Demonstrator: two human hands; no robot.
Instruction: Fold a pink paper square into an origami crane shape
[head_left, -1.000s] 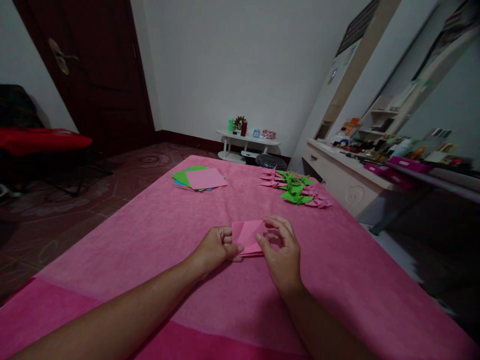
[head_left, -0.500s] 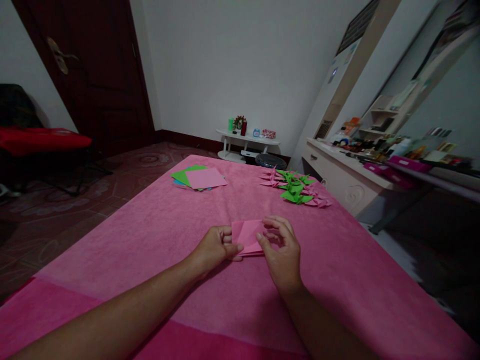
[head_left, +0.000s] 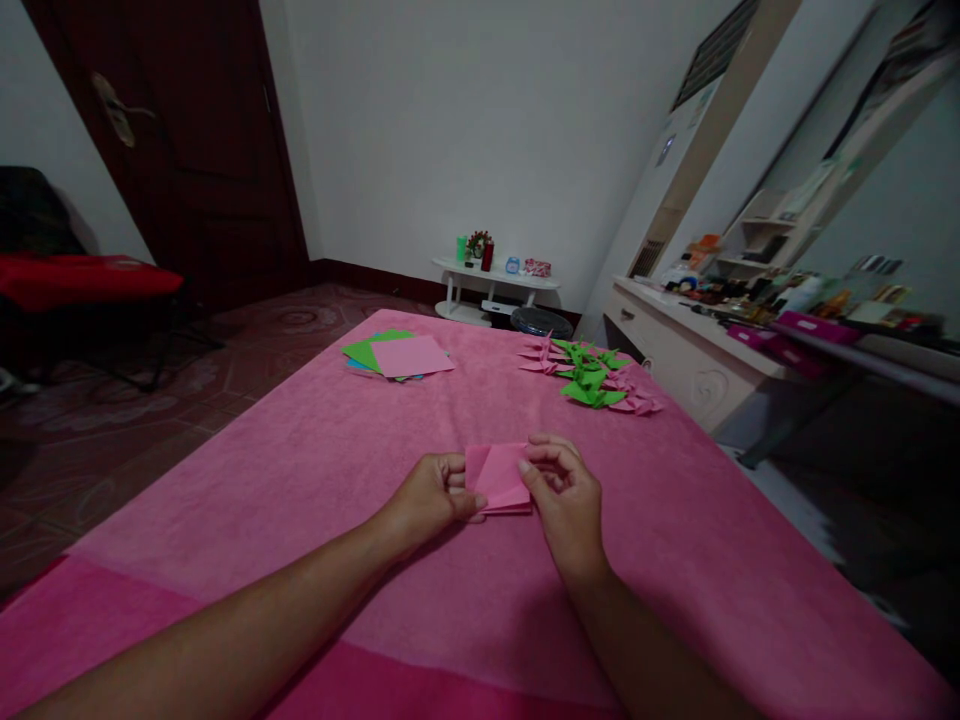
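**Both hands on a folded pink paper**

The folded pink paper (head_left: 499, 478) lies on the pink cloth (head_left: 300, 470), in the middle and close to the person. The left hand (head_left: 431, 495) pinches its left edge, thumb and fingers closed on the paper. The right hand (head_left: 566, 500) grips the right edge, fingers curled together over it. Farther back on the cloth, to the left, lies a stack of coloured sheets (head_left: 401, 355) with a pink one on top. To the right sits a cluster of green and pink paper cranes (head_left: 592, 378), well apart from the hands.
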